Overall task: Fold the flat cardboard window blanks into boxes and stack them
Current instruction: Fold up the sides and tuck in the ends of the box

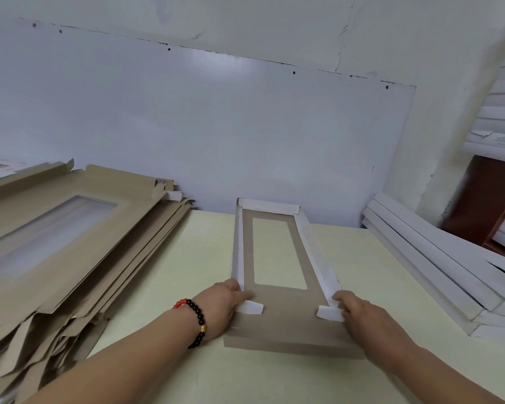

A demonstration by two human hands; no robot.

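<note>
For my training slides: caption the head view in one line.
Both hands, left and right, fold white corner tabs on a half-formed window box, flat blanks stacked alongside.

View count: one, head-mounted, wide-angle.
Position: above the near edge of the table (187, 258), at the person's head.
Direction: forward and down, toward the white wall panel (216, 126) behind the table.
Range: close; both forearms enter from the bottom edge, left hand (228, 301) and right hand (359, 313) in the lower centre.
Coverage: blank stack (56, 243) at left, folded white boxes (435, 263) at right, partly folded blank (277, 275) in the centre.
Distortion: straight edges bow toward the frame borders.
Shared field: not applicable; single view.
</note>
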